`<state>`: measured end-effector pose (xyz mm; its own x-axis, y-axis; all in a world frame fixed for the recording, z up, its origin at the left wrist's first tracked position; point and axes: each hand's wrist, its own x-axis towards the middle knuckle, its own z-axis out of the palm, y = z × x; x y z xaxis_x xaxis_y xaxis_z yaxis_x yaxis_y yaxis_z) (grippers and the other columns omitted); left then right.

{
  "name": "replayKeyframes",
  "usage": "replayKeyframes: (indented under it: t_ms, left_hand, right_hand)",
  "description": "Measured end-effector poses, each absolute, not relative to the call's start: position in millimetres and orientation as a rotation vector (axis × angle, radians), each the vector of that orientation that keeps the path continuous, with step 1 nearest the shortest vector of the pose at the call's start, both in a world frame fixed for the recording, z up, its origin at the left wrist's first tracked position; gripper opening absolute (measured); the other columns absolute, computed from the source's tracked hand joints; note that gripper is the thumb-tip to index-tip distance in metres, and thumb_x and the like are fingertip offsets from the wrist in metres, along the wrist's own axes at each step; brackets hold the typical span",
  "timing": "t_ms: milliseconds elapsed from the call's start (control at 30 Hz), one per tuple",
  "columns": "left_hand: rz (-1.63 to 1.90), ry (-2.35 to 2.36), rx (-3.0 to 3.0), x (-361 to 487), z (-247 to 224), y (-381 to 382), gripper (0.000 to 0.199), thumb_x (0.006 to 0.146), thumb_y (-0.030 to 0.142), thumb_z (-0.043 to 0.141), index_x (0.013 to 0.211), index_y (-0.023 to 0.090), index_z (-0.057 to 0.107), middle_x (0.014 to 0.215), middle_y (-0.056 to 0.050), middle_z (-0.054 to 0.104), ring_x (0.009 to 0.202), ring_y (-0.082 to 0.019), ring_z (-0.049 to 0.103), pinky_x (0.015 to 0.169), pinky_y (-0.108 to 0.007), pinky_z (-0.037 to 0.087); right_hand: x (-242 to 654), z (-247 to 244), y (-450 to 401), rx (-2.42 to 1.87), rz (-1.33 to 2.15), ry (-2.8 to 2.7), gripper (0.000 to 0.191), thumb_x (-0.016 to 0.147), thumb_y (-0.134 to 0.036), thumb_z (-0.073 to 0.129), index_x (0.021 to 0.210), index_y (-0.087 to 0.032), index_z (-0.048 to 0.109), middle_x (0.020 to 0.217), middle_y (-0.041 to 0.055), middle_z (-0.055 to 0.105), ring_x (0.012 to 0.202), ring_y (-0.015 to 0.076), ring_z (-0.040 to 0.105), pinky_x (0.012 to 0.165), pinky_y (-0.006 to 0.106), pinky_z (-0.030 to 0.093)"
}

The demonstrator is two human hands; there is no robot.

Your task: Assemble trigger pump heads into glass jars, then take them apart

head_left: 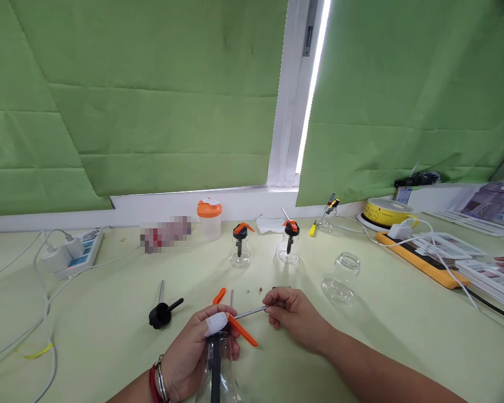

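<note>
My left hand (193,350), with a white wrap on its thumb, is closed around the neck of a clear bottle (224,375) in front of me. The bottle has a dark strip down one side and an orange lever (243,331) at its top. A thin metal tube (250,312) points right from that top. At the tube's far end, the fingers of my right hand (289,308) are pinched together. Beyond my left hand lie another orange lever (219,295) and a second metal tube (232,298). Small loose parts (260,289) lie near my right fingers.
A black top with handle (160,316) lies left. Two assembled bottles (240,254) (288,254), an orange-lidded cup (210,224) and screwdrivers (325,215) stand behind. An open clear bottle (340,280) lies right. Power strips (424,260) (90,252) and cables flank the table.
</note>
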<state>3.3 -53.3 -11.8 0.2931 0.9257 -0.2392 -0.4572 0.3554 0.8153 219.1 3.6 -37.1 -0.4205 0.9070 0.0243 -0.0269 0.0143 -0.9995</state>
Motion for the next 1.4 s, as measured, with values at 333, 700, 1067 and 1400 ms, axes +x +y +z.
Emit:
replayKeyframes:
  t_ms: [333,700,1067,1400]
  left_hand:
    - [1.045,0.809,0.686,2,-14,-53,0.014,0.079,0.022,0.057,0.09,0.014,0.059,0.068,-0.006,0.064,0.055,-0.018,0.061,0.061,-0.034,0.046]
    - [1.036,0.823,0.768,-1,-11,-55,0.013,0.075,0.022,0.056,0.085,0.013,0.06,0.062,-0.005,0.063,0.05,-0.018,0.061,0.054,-0.027,0.042]
    - [1.05,0.79,0.759,-4,-9,-56,0.018,0.071,0.021,0.061,0.086,0.013,0.063,0.064,-0.005,0.065,0.052,-0.018,0.062,0.055,-0.026,0.044]
    - [1.248,0.606,0.557,-1,10,-65,0.039,0.069,0.025,0.073,0.107,0.022,0.061,0.106,-0.006,0.064,0.102,-0.022,0.058,0.095,-0.034,0.04]
  right_hand:
    - [219,-34,3,-0.955,1.538,-1.496,0.019,0.073,-0.031,0.064,0.08,-0.014,0.06,0.058,-0.0018,0.056,0.053,0.0091,0.05,0.057,0.025,0.042]
    - [214,-22,16,-1.322,0.295,-2.488,0.02,0.082,-0.013,0.046,0.07,-0.017,0.062,0.083,0.0042,0.063,0.075,0.0151,0.058,0.068,0.025,0.04]
    - [196,-13,23,-1.553,0.104,-2.482,0.016,0.082,-0.011,0.045,0.083,-0.017,0.06,0.086,0.0059,0.062,0.075,0.0166,0.059,0.063,0.025,0.037]
    - [223,-8,-57,-1.01,2.214,-1.233,0.055,0.08,-0.067,0.036,0.096,-0.018,0.055,0.073,0.0042,0.061,0.06,0.0164,0.06,0.054,0.026,0.043]
